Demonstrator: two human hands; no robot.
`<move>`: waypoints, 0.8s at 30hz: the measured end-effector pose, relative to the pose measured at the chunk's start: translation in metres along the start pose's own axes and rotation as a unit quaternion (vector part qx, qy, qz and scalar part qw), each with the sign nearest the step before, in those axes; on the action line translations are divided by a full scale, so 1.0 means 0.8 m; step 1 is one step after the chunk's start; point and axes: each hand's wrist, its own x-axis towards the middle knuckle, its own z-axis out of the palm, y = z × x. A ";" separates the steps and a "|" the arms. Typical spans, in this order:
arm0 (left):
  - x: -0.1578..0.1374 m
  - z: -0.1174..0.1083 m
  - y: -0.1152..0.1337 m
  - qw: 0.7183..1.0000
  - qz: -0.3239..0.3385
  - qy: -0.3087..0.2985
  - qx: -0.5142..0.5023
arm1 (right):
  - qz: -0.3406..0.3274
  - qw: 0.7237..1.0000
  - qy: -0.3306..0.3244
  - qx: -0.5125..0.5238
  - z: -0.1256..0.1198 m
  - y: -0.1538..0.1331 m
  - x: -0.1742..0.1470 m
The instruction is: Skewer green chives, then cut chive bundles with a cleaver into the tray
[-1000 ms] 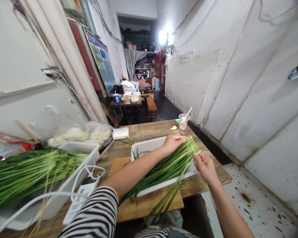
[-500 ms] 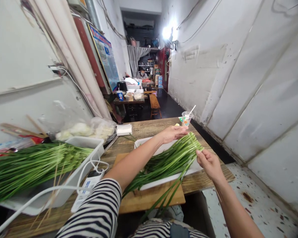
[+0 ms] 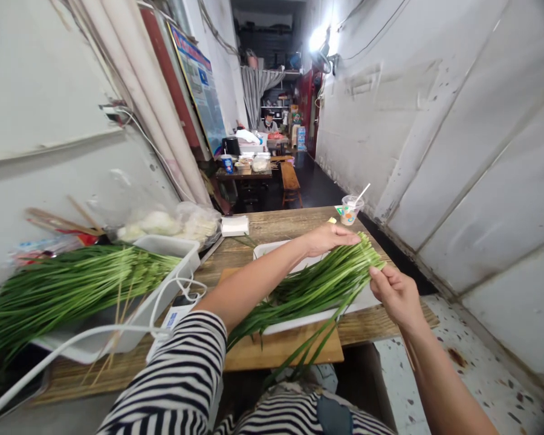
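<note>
A bunch of garlic chives (image 3: 317, 284) lies across a white tray (image 3: 286, 328), pale cut ends to the right, some long leaves hanging over the front. My left hand (image 3: 330, 239) reaches over it, fingers closed at the far side of the cut ends. My right hand (image 3: 396, 293) pinches the near side of the same ends between thumb and fingers. A thin stick (image 3: 409, 353), perhaps a bamboo skewer, shows below my right wrist; its upper part is hidden. Under the tray is a wooden board (image 3: 294, 350).
At left, a second white tray (image 3: 191, 260) holds more garlic chives (image 3: 86, 284), with bamboo skewers (image 3: 116, 314) leaning on it. A white cable (image 3: 77, 338) crosses there. Behind are plastic bags (image 3: 194, 220), a white box (image 3: 234, 226) and a plastic cup (image 3: 351, 211). A person (image 3: 268, 124) sits far back.
The whole view has shifted slightly, so things appear further right and a little higher. Both hands stay at the cut ends of the garlic chives, with little other movement.
</note>
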 end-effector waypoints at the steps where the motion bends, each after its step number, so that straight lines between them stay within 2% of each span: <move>1: 0.000 -0.001 0.000 1.000 0.004 -0.001 0.008 | 0.000 1.000 0.003 0.002 0.002 -0.001 0.000; 8: -0.003 -0.001 0.009 0.999 0.039 -0.002 0.017 | -0.020 1.000 0.015 0.003 0.009 -0.016 0.021; 12: -0.014 -0.013 0.043 0.992 0.079 -0.041 0.086 | -0.118 0.992 0.024 -0.035 0.006 -0.076 0.053; 16: -0.031 -0.044 0.066 0.985 0.057 -0.091 0.137 | -0.245 0.965 0.006 -0.096 -0.003 -0.154 0.091; 19: -0.045 -0.068 0.050 0.982 0.032 -0.105 0.156 | -0.293 0.951 0.013 -0.098 -0.016 -0.197 0.117; 24: -0.068 -0.098 -0.009 0.988 -0.004 -0.015 0.150 | -0.315 0.940 -0.010 -0.131 -0.034 -0.245 0.142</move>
